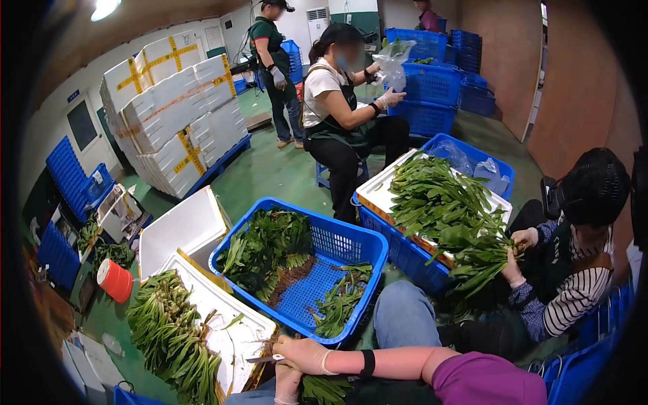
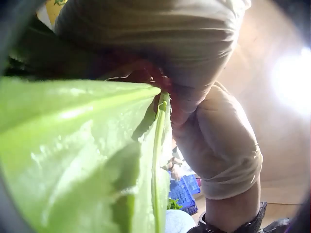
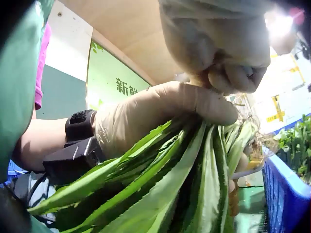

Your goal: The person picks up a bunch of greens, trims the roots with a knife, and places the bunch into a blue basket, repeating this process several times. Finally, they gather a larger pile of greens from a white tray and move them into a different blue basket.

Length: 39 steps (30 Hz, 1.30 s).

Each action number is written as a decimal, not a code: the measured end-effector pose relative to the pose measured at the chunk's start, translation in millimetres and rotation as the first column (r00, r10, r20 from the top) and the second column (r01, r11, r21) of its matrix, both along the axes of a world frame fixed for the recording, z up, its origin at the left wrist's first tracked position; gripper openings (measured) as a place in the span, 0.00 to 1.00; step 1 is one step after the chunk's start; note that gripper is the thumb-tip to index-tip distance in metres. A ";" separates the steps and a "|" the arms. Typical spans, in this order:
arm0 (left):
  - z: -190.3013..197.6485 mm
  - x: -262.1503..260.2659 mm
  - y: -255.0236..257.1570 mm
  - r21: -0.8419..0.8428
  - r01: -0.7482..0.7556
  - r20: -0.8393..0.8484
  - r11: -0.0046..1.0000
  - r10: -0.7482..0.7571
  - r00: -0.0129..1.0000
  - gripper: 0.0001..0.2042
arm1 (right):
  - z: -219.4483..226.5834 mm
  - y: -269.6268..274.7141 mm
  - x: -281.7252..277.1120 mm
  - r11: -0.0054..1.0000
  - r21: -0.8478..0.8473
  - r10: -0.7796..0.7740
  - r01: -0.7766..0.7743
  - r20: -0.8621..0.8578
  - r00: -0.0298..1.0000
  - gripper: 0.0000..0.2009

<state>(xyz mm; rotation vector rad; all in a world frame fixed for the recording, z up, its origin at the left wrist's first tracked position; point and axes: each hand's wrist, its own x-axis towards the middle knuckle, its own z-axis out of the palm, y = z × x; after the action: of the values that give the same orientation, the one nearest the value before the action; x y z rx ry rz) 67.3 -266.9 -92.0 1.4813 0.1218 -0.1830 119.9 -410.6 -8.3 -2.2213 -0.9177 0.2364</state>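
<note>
My gloved left hand [image 3: 175,104] grips a bunch of long leafy greens [image 3: 170,179], its fingers round the stem ends and stringy roots sticking out past the thumb. Above it, my gloved right hand [image 1: 304,354] has curled fingers right at the root end, overlapping the left hand. A short knife blade [image 1: 263,358] juts leftward from between the two hands; I cannot tell which hand holds it. In the left wrist view a broad leaf [image 2: 63,145] fills the near side. Below my hands lies a foam lid [image 1: 233,341] with a row of greens [image 1: 169,331] along it.
In front stands a blue basket [image 1: 364,253] holding bundled greens with roots. To the right, a person holds greens [image 1: 466,243] over a foam box on blue crates. Another person [image 1: 344,115] sits with a plastic bag. Foam boxes [image 1: 172,101] are stacked behind; a red bucket [image 1: 115,280] is at left.
</note>
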 end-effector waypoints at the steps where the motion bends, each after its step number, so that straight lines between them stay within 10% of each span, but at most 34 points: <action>1: -5.1 -0.3 2.1 -0.057 -0.003 0.032 0.998 0.005 0.999 0.27 | -2.4 0.7 0.1 0.994 0.094 -0.051 0.054 -0.038 0.998 0.12; 5: 32.7 -4.4 -14.1 -0.067 -0.029 -0.061 0.997 0.025 0.998 0.27 | -13.2 2.2 7.9 0.939 0.324 -0.129 0.118 0.014 0.991 0.12; 14: 13.2 -7.6 -19.6 0.167 0.035 0.063 0.985 -0.046 0.997 0.30 | 0.4 -11.9 19.1 0.994 0.073 0.090 -0.081 -0.138 0.986 0.10; 16: 32.3 -14.9 -24.0 -0.228 -0.019 -0.007 0.974 0.018 1.000 0.31 | -15.1 -14.8 23.3 0.941 0.336 0.104 -0.022 -0.228 0.968 0.11; 19: 50.6 -7.8 -18.3 -0.172 -0.063 -0.067 0.983 0.052 0.996 0.14 | 8.3 -21.8 30.0 0.852 0.451 0.022 0.265 -0.536 0.844 0.10; 26: 42.4 -7.6 -12.9 -0.203 -0.120 -0.083 0.972 0.105 0.991 0.14 | -16.6 -58.7 24.8 0.922 0.322 -0.125 0.213 -0.273 0.954 0.17; 39: 54.7 -11.5 -18.0 0.340 0.012 -0.081 0.940 0.016 0.997 0.18 | 4.7 -35.3 5.7 0.985 0.163 0.014 0.059 -0.413 0.911 0.22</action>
<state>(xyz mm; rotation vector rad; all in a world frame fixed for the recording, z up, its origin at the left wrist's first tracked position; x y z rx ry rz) 55.8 -284.9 -37.3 1.8200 0.2314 -0.2302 125.6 -445.9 -3.6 -1.9166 -0.6506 0.5708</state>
